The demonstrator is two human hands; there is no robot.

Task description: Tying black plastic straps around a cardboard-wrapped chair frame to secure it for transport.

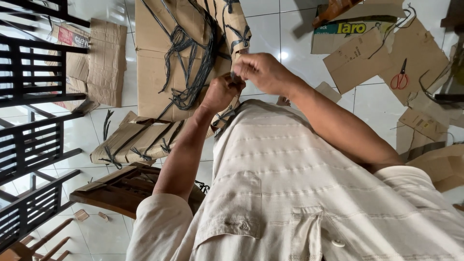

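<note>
1. Far left in my feed, dark slatted wooden chair frames (34,145) stand on the white tiled floor (270,34), beside a flattened brown cardboard sheet (104,60).
2. Lower left, a carved brown wooden chair (121,191) sits close to the body, within reach.
3. A cardboard-wrapped bundle tied with dark cord (140,140) lies on the tiles, the ties apparently keeping the wrapping shut.
4. Above it, a tangle of dark plastic cord (191,63) rests on a large brown cardboard panel (159,82).
5. My left hand (220,92) is clenched on a strand of that cord, seemingly to keep it taut.
6. My right hand (263,72) pinches the same cord just beside the left, fingertips closed, as for knotting.
7. Far right, red-handled scissors (399,77) lie on scattered cardboard offcuts (415,58), well apart from both hands.
</note>
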